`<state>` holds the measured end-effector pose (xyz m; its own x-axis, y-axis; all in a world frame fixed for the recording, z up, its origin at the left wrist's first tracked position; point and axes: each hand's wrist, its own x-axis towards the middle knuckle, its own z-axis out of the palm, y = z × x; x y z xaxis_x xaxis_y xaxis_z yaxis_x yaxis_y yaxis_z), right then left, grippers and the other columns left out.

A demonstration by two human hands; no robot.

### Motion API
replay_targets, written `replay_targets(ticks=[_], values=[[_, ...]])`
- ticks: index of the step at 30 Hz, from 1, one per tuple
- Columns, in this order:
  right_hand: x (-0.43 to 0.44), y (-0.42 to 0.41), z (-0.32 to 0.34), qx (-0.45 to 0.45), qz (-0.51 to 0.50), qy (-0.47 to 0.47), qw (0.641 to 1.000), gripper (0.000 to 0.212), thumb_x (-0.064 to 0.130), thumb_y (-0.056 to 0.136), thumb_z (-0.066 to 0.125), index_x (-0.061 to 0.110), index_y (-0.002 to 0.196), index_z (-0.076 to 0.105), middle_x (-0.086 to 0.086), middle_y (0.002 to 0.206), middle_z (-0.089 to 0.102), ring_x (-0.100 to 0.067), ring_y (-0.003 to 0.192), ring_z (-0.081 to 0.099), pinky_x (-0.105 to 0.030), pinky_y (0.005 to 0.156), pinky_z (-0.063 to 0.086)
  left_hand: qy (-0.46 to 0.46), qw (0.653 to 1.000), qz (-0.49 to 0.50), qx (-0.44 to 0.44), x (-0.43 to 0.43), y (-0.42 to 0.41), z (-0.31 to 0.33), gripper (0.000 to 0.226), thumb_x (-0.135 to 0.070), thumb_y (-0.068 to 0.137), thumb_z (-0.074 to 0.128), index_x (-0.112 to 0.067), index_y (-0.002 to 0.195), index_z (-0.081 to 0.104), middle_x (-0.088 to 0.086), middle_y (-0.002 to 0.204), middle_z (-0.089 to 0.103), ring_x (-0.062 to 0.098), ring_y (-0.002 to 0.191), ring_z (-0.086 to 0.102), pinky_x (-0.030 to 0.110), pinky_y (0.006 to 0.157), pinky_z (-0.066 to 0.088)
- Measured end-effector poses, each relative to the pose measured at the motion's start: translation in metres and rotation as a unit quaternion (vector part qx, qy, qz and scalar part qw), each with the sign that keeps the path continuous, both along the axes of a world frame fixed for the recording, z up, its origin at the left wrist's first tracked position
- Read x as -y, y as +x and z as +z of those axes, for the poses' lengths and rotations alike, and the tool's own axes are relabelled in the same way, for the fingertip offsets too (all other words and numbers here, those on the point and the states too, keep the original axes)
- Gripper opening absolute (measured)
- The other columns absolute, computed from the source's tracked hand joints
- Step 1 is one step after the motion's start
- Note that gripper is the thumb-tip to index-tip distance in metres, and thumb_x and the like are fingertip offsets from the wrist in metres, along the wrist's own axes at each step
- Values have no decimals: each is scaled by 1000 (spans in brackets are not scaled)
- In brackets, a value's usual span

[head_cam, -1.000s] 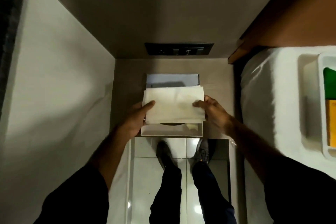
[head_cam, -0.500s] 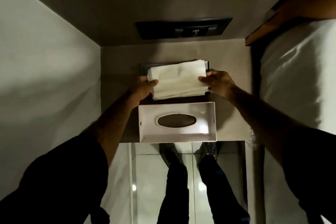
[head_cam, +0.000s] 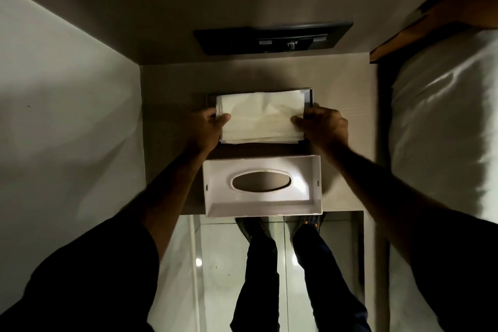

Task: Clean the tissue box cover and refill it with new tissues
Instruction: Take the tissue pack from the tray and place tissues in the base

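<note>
My left hand (head_cam: 207, 129) and right hand (head_cam: 320, 127) each pinch an end of the tissue stack (head_cam: 260, 118) over the base tray (head_cam: 308, 97). Risk: an uneven release skews the sheets, obstructing the cover (head_cam: 301, 186).

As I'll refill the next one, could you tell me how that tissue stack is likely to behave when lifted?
Probably floppy: the tissue stack is creased, and the left hand and right hand each grip one end, likely against sagging. Likely light for its size, being thin paper. Sheets may slide apart; layered edges show along its near side.
</note>
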<state>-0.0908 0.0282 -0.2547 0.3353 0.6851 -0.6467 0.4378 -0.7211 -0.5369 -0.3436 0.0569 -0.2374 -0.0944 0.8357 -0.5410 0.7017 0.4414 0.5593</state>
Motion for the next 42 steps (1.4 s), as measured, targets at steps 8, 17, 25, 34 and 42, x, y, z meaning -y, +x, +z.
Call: replay_targets(ticks=[8, 17, 25, 34, 42], values=[[5, 0, 2, 96, 97, 23, 990, 45, 57, 77, 73, 28, 111, 68, 6, 104, 76, -16, 93, 69, -35, 86, 57, 13, 1000, 16, -19, 5, 4, 0, 44, -27, 88, 68, -1, 123, 59, 20, 110, 69, 30, 96, 66, 26, 68, 44], [7, 4, 13, 166, 231, 145, 947, 103, 63, 54, 84, 36, 140, 33, -8, 125, 48, -21, 101, 51, -36, 76, 55, 47, 997, -28, -50, 9, -15, -2, 93, -42, 68, 83, -17, 141, 30, 13, 109, 65, 31, 97, 64, 40, 78, 54], [-14, 4, 4, 174, 404, 119, 890, 131, 58, 44, 90, 31, 151, 21, -8, 144, 30, -32, 124, 38, -46, 88, 54, 32, 963, -234, -127, -11, -19, -3, 136, -39, 48, 93, -31, 152, 5, 13, 156, 23, 38, 139, 28, 56, 109, 33], [-18, 9, -1, 165, 370, 120, 906, 109, 48, 59, 88, 32, 148, 28, -9, 139, 36, -32, 122, 42, -43, 91, 51, 33, 955, -271, -117, -20, -25, -9, 117, -37, 58, 90, -22, 151, 20, 11, 153, 31, 35, 139, 29, 56, 112, 29], [-7, 14, 11, 122, 368, 134, 912, 118, 46, 58, 89, 26, 153, 22, -11, 149, 33, -34, 129, 40, -44, 103, 45, 1, 975, -206, -81, -13, -38, 3, 128, -23, 54, 93, -32, 151, 9, 15, 148, 34, 37, 129, 42, 56, 101, 43]])
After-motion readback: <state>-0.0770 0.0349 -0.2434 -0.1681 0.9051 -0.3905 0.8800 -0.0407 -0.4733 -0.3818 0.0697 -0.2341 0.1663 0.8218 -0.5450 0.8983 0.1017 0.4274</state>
